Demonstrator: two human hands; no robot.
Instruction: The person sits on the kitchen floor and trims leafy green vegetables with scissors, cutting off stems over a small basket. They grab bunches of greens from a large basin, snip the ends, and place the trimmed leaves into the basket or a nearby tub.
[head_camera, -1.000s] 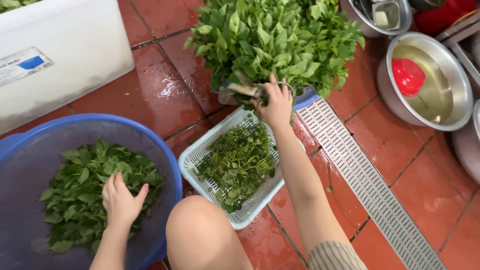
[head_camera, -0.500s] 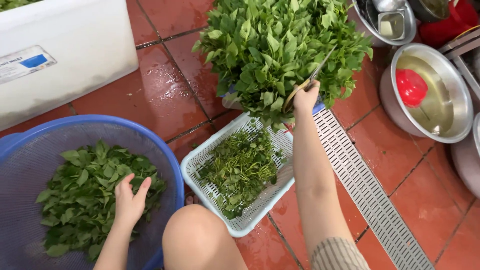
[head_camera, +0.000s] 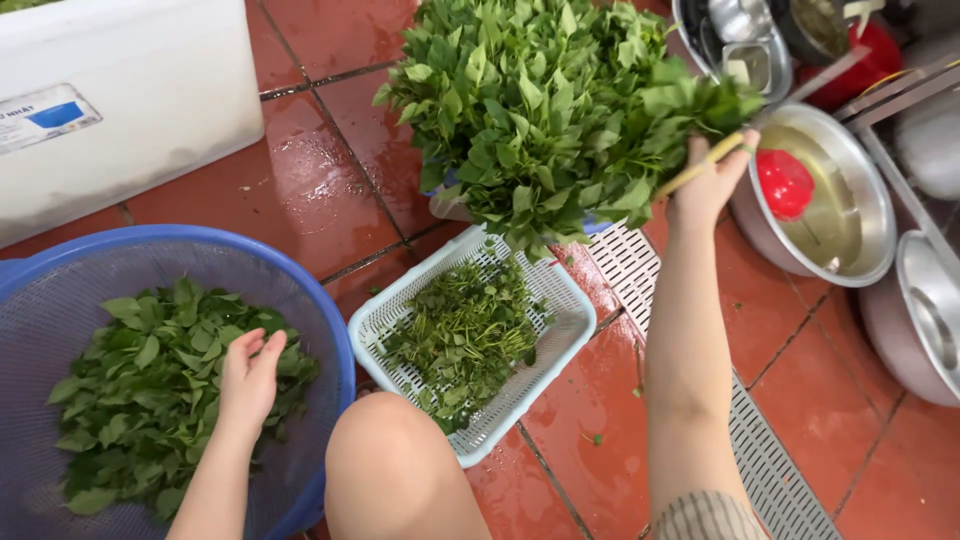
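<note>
Head view:
Right grip (head_camera: 708, 185): closed round a leafy stem (head_camera: 690, 120), lifted beside the herb heap (head_camera: 530, 110).
Left grip (head_camera: 250, 375): open, fingers loose, resting on leaves (head_camera: 130, 390) in the blue basin (head_camera: 335, 330), left of heap.
White basket (head_camera: 560, 340): trimmings, below heap.

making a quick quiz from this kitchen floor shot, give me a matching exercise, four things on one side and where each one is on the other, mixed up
Things:
1. left hand
2. right hand
3. white slotted basket
4. red round thing

Places:
A. in the metal bowl of liquid
B. on the picked leaves in the blue basin
C. on the tiles between basin and floor drain
D. raised, gripping a leafy stalk

Pairs: 1-B, 2-D, 3-C, 4-A
</note>
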